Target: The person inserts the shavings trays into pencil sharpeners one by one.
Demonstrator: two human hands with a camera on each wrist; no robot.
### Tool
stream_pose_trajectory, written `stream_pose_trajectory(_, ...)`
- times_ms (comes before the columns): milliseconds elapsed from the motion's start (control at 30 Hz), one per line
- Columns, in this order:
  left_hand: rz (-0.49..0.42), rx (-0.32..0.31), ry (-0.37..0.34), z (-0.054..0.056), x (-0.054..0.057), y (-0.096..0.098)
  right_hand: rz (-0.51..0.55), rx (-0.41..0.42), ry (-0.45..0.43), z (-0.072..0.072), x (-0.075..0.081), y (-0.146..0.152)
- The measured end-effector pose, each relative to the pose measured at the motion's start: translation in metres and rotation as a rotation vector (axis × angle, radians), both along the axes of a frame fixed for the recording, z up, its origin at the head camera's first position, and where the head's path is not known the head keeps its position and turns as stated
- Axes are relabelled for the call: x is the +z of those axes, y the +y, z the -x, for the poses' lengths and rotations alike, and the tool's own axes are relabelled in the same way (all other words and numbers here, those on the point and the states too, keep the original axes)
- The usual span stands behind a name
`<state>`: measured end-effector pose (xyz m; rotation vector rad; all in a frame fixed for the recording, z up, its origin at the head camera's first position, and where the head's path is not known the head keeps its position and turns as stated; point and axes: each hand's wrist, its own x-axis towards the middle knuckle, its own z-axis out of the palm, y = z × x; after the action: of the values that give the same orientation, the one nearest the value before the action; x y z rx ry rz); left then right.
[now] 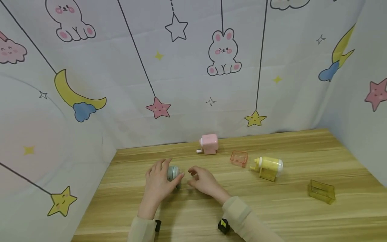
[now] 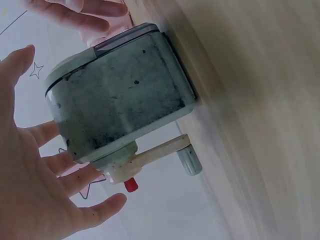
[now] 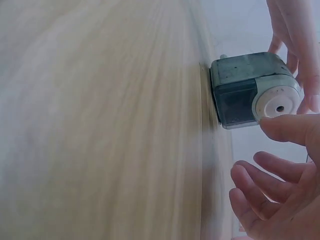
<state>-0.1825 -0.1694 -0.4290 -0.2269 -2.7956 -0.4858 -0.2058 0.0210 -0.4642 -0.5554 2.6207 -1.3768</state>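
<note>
A grey-green crank pencil sharpener stands on the wooden table. In the left wrist view its crank, with a grey handle and a red tip, points down; the right wrist view shows the round white front with the pencil hole. My left hand is around the sharpener's left side, fingers spread and loosely bent; whether they touch it I cannot tell. To the right of the sharpener is my right hand, apart from it, fingers relaxed and slightly bent, with nothing in its grasp.
A pink sharpener stands at the back, near a clear red drawer. Further right lie a yellow sharpener and a clear yellow drawer. A printed cloth hangs behind the table.
</note>
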Motion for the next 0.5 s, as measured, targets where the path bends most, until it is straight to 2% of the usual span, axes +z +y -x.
stream_pose_trajectory(500,0.005,-0.034,0.022,0.005,0.003,0.015,0.014,-0.072,-0.02,-0.003,-0.004,0.022)
